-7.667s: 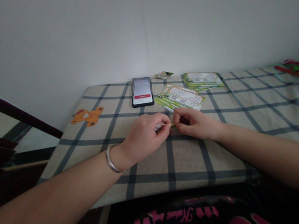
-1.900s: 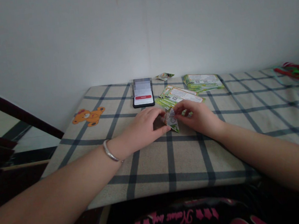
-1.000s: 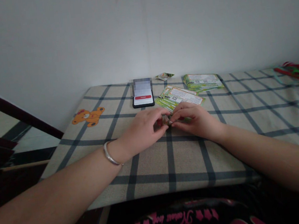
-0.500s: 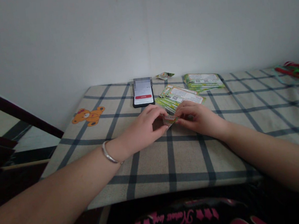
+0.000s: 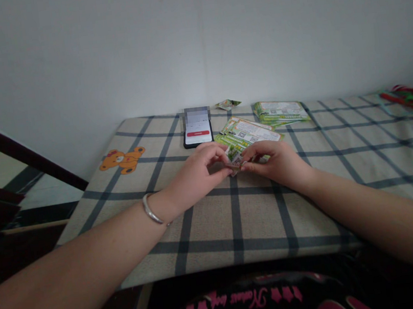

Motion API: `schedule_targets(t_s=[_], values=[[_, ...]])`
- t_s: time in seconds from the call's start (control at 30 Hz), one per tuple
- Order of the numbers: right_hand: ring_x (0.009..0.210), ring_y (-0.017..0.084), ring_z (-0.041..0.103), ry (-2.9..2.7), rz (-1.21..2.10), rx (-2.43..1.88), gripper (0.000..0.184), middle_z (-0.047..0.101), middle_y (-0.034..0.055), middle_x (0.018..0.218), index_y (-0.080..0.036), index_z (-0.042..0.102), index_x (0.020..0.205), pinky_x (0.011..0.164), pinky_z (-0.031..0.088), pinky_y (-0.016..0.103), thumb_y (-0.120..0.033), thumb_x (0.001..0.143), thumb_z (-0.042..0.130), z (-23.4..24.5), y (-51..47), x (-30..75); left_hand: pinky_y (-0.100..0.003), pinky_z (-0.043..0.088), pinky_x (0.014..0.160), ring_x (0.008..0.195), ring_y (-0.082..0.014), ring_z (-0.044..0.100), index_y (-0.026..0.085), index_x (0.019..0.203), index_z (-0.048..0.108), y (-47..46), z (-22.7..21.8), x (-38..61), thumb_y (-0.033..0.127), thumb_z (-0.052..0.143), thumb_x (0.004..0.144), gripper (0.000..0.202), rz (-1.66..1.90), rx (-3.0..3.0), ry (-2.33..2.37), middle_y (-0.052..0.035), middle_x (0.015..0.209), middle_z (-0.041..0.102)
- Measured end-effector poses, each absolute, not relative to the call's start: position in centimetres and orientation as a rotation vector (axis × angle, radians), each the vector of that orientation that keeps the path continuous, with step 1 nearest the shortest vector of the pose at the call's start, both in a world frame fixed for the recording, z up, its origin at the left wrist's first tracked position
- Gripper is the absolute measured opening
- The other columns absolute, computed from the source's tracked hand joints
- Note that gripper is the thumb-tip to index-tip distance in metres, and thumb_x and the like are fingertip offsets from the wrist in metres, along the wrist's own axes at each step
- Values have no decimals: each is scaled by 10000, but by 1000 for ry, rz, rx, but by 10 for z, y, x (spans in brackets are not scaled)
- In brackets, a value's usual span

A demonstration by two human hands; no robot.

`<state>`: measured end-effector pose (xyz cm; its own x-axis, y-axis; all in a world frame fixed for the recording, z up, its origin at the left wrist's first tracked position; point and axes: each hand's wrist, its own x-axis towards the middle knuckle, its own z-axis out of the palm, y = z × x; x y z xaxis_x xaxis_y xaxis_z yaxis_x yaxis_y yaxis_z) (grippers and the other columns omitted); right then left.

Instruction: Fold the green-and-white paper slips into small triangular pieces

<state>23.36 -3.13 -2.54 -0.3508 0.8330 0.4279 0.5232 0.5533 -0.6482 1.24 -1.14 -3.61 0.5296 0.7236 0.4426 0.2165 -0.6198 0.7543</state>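
Note:
My left hand (image 5: 200, 166) and my right hand (image 5: 271, 160) meet over the checked tablecloth (image 5: 235, 220). Between their fingertips they pinch a small folded piece of green-and-white printed card (image 5: 236, 161), partly hidden by my fingers. Just beyond my right fingers lies a loose pile of green-bordered printed cards with QR codes (image 5: 246, 134). A second stack of these cards (image 5: 279, 112) sits behind it, further right. A silver bangle (image 5: 151, 210) circles my left wrist.
A black phone (image 5: 198, 140) with a blurred screen lies at the far edge, with a small folded card (image 5: 228, 104) near the wall. There is an orange teddy-bear print (image 5: 122, 161) at left and red-and-green ribbons (image 5: 411, 99) at far right.
The card piece is folded smaller and turned in my fingers, with its green printed face now showing. Both hands stay together at the same spot.

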Motion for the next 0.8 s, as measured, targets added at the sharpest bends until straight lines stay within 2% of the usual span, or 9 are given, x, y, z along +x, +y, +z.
schedule_targets(t_s=[0.23, 0.43, 0.53, 0.63, 0.8], values=[[720, 138, 627, -2069, 382, -1002, 43, 716, 34, 796, -172, 683, 783, 631, 461, 251, -206, 808, 692, -24, -31, 233, -349, 517, 949, 1050, -172, 644, 190, 993, 493, -11, -38, 16, 162, 722, 780, 314, 1074, 1849, 635, -43, 1073, 616], [712, 144, 613, -2139, 335, -990, 51, 703, 26, 780, -180, 667, 780, 642, 452, 266, -205, 825, 673, -24, -31, 232, -423, 478, 1031, 1130, -203, 634, 197, 1168, 489, -11, -38, 15, 153, 733, 764, 474, 981, 1765, 634, -75, 1171, 664], [741, 152, 611, -2169, 304, -971, 72, 692, 31, 789, -182, 648, 762, 674, 458, 278, -196, 831, 663, -23, -31, 232, -441, 475, 1042, 1180, -226, 610, 180, 1214, 546, -11, -38, 15, 179, 740, 761, 493, 994, 1803, 692, -98, 1262, 633], [812, 165, 618, -2182, 289, -939, 92, 695, 50, 855, -181, 635, 753, 717, 464, 289, -198, 842, 650, -23, -33, 231, -447, 494, 1025, 1154, -231, 626, 172, 1224, 579, -13, -37, 15, 198, 735, 766, 485, 993, 1827, 756, -100, 1252, 645], [689, 142, 573, -2133, 365, -1074, 109, 657, 27, 760, -181, 635, 738, 610, 432, 266, -237, 830, 650, -23, -35, 229, -444, 528, 978, 1050, -214, 672, 159, 1222, 593, -14, -35, 15, 226, 719, 784, 461, 967, 1835, 788, -101, 1186, 681]])
